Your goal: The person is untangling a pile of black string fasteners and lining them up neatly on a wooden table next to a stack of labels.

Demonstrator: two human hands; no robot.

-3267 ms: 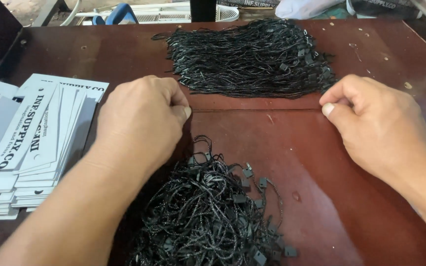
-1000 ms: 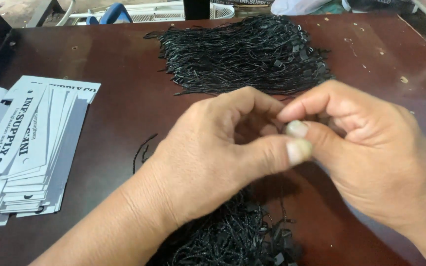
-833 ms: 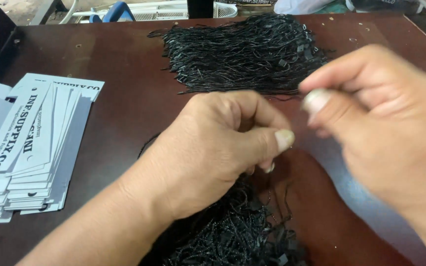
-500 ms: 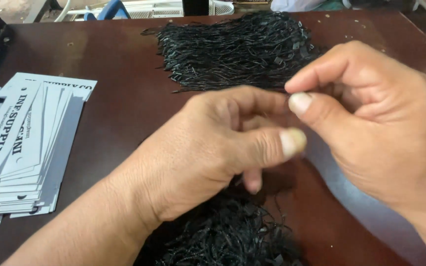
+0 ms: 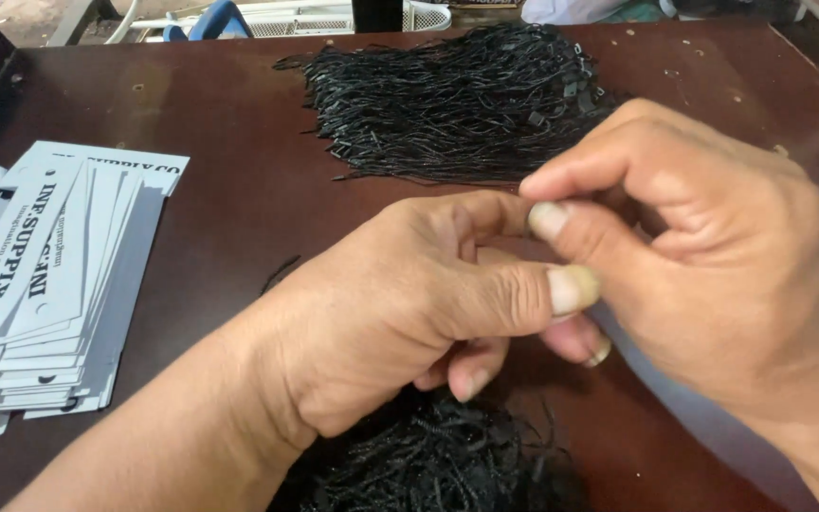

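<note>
Both hands meet over the middle of the dark brown bench (image 5: 220, 142). The left hand (image 5: 400, 313) is curled, its thumb pressed along the forefinger, the other fingers tucked under. The right hand (image 5: 713, 256) is pinched narrow, thumb tip against forefinger, right beside the left thumb, so that the two hands touch. Whatever they hold is hidden between the fingertips; it is most likely a single black string, but the view does not show it, so I cannot tell.

Below the hands, at the near edge of the bench, lies a tangled heap of black strings (image 5: 438, 465). A second, neater bundle of black strings (image 5: 466, 104) lies toward the far edge, its strands combed roughly one way. At the left edge sits a fanned stack of white card tags (image 5: 59, 275) with dark print, well apart from both hands.

The step in hand looks like fine fingertip work on one string from the near heap. The next move seems to call for a steady pinch and a small, careful pull.
</note>
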